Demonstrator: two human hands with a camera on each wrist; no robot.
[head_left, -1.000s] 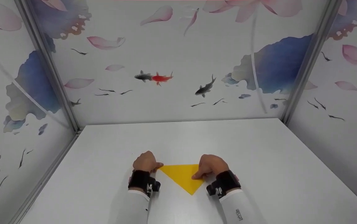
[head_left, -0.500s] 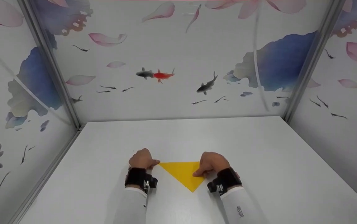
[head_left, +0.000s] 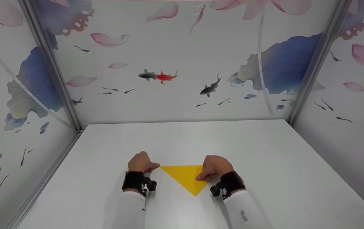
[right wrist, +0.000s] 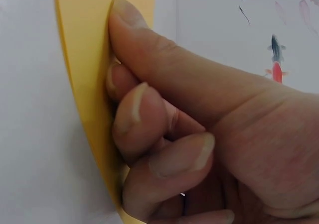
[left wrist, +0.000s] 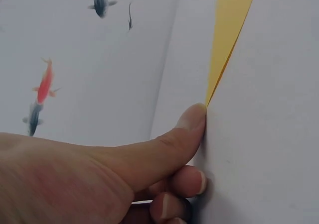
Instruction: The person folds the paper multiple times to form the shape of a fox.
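Note:
A yellow sheet of paper (head_left: 183, 178), folded into a triangle, lies on the white table with one point toward the person. My left hand (head_left: 140, 163) is at its left corner. In the left wrist view the thumb tip (left wrist: 194, 117) meets that narrow corner, with the other fingers curled beneath; the index finger is mostly hidden. My right hand (head_left: 217, 167) holds the right part of the paper, covering that corner. The right wrist view shows its thumb (right wrist: 130, 17) laid on the paper and its fingers curled against it. A slight gap shows between the paper's layers (left wrist: 227, 62).
The white table (head_left: 182, 140) reaches back to a white wall (head_left: 175, 105) printed with fish, petals and blue shapes. Similar panels (head_left: 7, 95) stand at both sides, with metal posts (head_left: 50, 66) in the corners. Each wrist wears a black strap with a small camera (head_left: 150, 185).
My left hand has slid left, from over the paper's left corner to its very tip. My right hand and the paper stay nearly in place; the head view has shifted slightly.

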